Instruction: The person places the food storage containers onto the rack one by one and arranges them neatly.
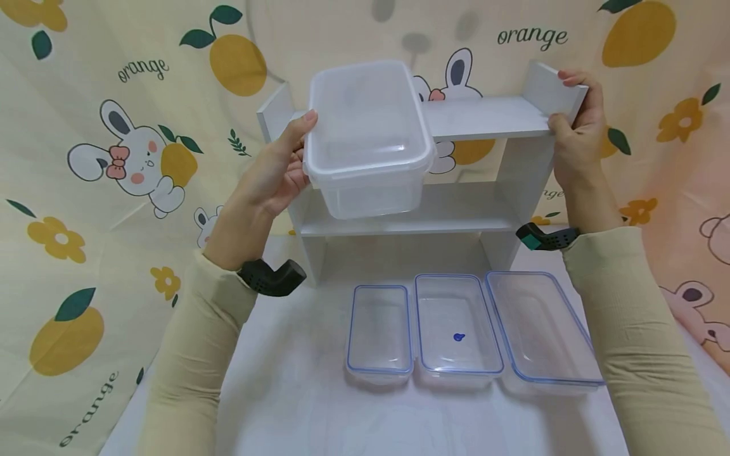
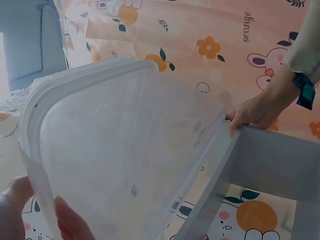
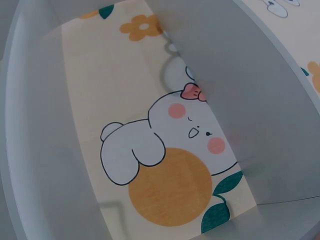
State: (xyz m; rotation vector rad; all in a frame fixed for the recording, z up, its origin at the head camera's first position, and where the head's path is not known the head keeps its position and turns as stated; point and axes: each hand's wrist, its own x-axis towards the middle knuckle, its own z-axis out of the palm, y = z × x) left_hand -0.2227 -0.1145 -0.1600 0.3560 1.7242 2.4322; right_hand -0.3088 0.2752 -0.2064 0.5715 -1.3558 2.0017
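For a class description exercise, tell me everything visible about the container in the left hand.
The lidded food container is rectangular with rounded corners, apparently translucent plastic, its cloudy white lid on. No contents show. The left hand grips its side, holding it tilted in front of the white shelf unit; contact there is unclear.

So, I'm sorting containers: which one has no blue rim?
The whitish-rimmed container held in the left hand; the other three containers are blue-rimmed.

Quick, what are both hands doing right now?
Left hand: holding a translucent rectangular lidded plastic container.
Right hand: gripping a white flat-panelled shelf unit at its upper corner.
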